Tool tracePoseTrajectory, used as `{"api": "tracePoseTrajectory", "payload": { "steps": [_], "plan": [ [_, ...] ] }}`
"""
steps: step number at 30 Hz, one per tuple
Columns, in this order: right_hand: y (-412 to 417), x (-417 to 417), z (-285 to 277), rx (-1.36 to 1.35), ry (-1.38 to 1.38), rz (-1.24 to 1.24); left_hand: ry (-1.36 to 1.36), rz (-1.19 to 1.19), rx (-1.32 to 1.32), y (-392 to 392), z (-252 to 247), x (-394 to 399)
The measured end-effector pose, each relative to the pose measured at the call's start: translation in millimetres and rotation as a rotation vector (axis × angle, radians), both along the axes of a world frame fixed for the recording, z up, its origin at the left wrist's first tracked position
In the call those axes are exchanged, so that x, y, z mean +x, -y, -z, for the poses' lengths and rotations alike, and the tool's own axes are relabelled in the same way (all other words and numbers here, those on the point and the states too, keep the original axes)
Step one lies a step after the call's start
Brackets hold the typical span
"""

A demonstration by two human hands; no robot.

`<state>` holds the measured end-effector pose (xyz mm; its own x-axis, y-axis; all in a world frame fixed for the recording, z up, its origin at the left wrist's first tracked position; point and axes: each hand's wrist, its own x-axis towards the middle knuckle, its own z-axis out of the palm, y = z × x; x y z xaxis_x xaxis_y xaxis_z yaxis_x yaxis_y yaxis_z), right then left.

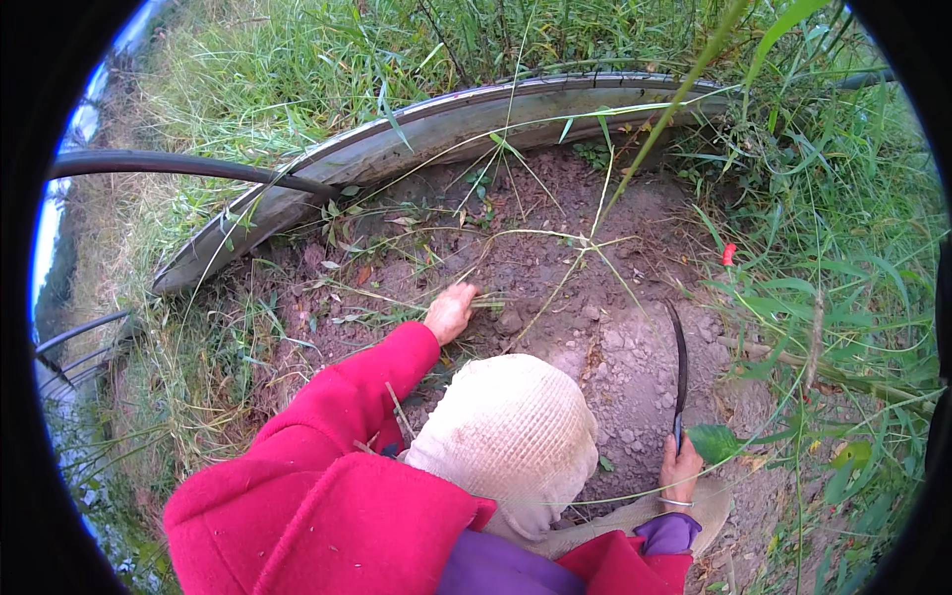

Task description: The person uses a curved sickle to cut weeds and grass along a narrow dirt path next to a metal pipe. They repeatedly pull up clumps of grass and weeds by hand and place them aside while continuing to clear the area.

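My left hand (451,312), in a red sleeve, is low over the soil near the middle, its fingers closed on a few grass stems (487,302). My right hand (680,470), with a silver bangle at the wrist, grips the handle of a sickle (680,364). The dark curved blade points away from me over dry, crumbly soil (632,387). A large green leaf (712,442) lies beside the right hand. Between my arms is my bent knee in pale textured cloth (513,428). A seed-head stalk of grass (587,242) spreads above the soil.
A long curved grey trough-like edging (446,130) borders the soil, with a black pipe (201,165) reaching over it from the left. Tall grass (840,223) stands at right and beyond the edging. A small red object (728,254) is in the grass at right.
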<state>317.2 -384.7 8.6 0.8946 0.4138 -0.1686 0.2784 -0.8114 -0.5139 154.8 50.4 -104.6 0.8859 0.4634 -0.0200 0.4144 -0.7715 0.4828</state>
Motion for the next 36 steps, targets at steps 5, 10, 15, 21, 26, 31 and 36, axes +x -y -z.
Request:
{"api": "tracePoseTrajectory", "payload": {
  "steps": [5,10,15,21,26,31,36],
  "plan": [
    [-6,-2,-6,-0.020,0.030,-0.009,-0.081,-0.010,0.298,-31,-4,69],
    [-7,-2,-3,-0.039,0.003,0.030,-0.531,-0.052,0.312,-70,6,101],
    [-8,-2,-3,-0.015,0.020,0.024,-0.509,-0.209,0.231,-80,29,96],
    [-8,-1,-4,0.009,-0.025,0.013,-0.386,-0.284,0.075,-56,31,91],
    [-4,-2,-2,-0.038,0.020,0.011,-0.351,-0.054,0.140,-42,9,65],
    [-4,-4,-1,0.003,0.082,0.002,-0.322,0.043,0.208,-19,1,-45],
    [-2,-4,-6,0.057,-0.007,-0.011,-0.939,-0.302,0.210,-68,-66,-271]
  ]
}}
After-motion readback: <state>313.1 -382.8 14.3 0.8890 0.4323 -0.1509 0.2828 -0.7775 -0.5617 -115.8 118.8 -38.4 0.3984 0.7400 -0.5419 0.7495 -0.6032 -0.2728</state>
